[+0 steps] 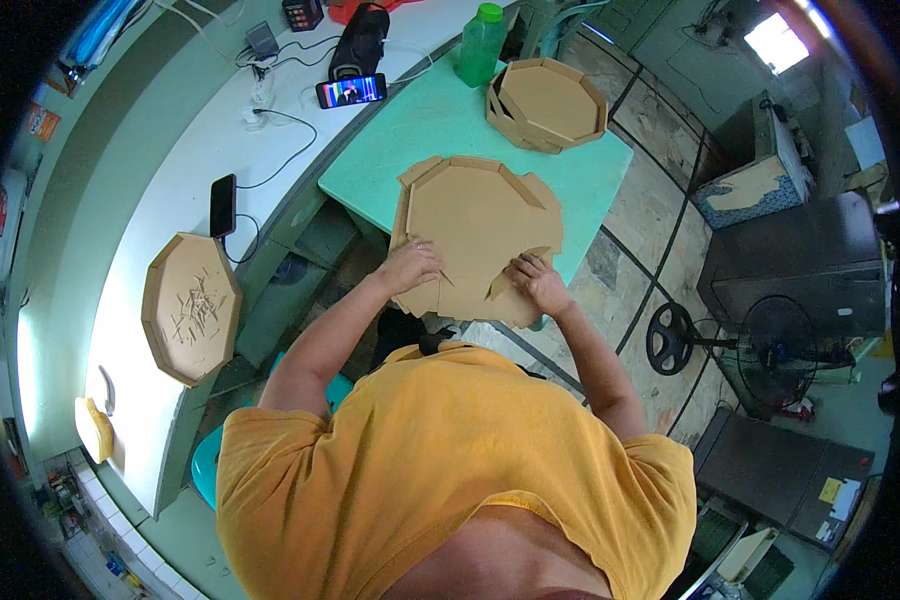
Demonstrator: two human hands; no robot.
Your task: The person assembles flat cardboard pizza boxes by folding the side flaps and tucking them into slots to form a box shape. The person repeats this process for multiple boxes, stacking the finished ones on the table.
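Two bare hands work at one octagonal cardboard blank in the head view. The cardboard blank [480, 210] lies on the near part of a green table [390, 150], its near edge overhanging, with raised flaps along the far and left sides. The left hand [413, 264] rests its fingers on the near left margin; whether the thumb pinches the board cannot be told. The right hand [538, 284] curls its fingers against a folded flap [507, 285] at the near right corner; whether they clamp it is likewise unclear. At the table's far right sits a stack of folded boxes [552, 100], with a green bottle [480, 48] just to its left. On the white counter [185, 160] to the left are a lit phone [352, 91], a dark phone [223, 206] and, nearer, an octagonal tray [166, 335] bearing small cardboard scraps [200, 310].
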